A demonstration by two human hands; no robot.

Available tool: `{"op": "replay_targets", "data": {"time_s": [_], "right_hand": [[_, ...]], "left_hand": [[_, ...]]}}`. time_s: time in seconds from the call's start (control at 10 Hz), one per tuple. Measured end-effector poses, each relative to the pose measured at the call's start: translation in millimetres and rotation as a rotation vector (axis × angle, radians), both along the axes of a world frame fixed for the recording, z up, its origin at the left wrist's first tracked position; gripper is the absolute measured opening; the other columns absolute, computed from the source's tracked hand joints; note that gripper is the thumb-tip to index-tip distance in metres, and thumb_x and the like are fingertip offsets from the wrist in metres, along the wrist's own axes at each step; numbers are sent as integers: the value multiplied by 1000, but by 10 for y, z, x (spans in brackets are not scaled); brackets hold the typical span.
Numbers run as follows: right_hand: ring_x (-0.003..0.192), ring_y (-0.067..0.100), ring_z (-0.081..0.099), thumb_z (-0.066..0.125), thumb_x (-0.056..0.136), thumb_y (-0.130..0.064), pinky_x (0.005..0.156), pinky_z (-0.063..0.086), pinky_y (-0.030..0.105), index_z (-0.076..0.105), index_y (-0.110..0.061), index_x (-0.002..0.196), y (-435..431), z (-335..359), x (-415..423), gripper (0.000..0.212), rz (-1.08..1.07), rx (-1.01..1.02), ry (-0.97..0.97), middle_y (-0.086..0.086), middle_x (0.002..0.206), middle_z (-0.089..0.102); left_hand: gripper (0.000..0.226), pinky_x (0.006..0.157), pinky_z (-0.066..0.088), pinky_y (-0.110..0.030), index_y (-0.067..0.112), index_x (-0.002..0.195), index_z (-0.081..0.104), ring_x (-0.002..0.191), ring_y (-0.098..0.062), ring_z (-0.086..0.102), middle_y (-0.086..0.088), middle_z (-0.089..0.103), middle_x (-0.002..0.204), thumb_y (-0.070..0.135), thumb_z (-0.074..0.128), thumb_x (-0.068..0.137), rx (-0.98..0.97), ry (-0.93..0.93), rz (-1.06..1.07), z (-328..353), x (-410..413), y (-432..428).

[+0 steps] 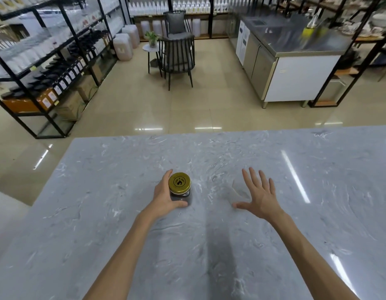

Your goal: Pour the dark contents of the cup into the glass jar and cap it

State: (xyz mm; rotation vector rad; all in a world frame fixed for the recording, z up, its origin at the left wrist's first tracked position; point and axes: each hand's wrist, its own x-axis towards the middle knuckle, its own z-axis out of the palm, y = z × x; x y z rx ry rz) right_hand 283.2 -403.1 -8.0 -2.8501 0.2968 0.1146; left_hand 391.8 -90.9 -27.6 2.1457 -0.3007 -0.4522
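A small glass jar (181,196) with dark contents stands upright on the grey marble table (231,245), left of centre. A gold lid (179,182) with a black logo sits on top of it. My left hand (163,197) wraps around the jar's left side, thumb at the front and fingers behind. My right hand (260,195) hovers to the right of the jar, apart from it, fingers spread and holding nothing. No cup is in view.
The table's far edge runs across the middle of the view, with tiled floor beyond. Black shelving with bottles (57,61) stands at the left, two dark chairs (179,59) at the back, a steel counter (296,46) at the right.
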Motion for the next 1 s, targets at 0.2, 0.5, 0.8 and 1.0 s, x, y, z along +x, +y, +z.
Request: {"op": "replay_targets", "data": {"time_s": [0.2, 0.5, 0.8, 1.0], "right_hand": [[151, 29, 21, 74, 87, -36, 122, 24, 43, 5, -13, 158, -104, -17, -147, 102, 1, 263, -120, 8, 167, 14], [153, 25, 15, 77, 84, -28, 124, 14, 50, 3, -13, 158, -154, -146, -32, 106, 45, 229, -128, 4, 167, 11], [152, 26, -22, 70, 86, -48, 123, -9, 53, -19, -23, 155, -227, 41, -68, 115, 79, 68, 10, -1, 166, -18], [150, 27, -27, 52, 87, -69, 121, -9, 52, -20, -29, 154, 39, 341, -523, 105, 62, 75, -153, -3, 161, -28]], "left_hand": [[98, 123, 14, -48, 35, 158, 14, 153, -20, -2, 11, 0, 168, 34, 79, 85, 219, -277, -188, 134, -82, -175], [85, 118, 34, -44, 24, 154, 28, 143, -26, 19, 5, 22, 162, 15, 77, 85, 312, -378, -134, 100, -115, -282], [98, 119, -9, -61, 35, 159, -5, 152, -38, -22, 0, -22, 167, 29, 68, 94, 590, -305, -213, 320, -193, -294], [90, 114, -20, -65, 40, 155, -18, 145, -35, -38, -2, -42, 158, 59, 49, 97, 637, -399, -188, 455, -783, -155]]}}
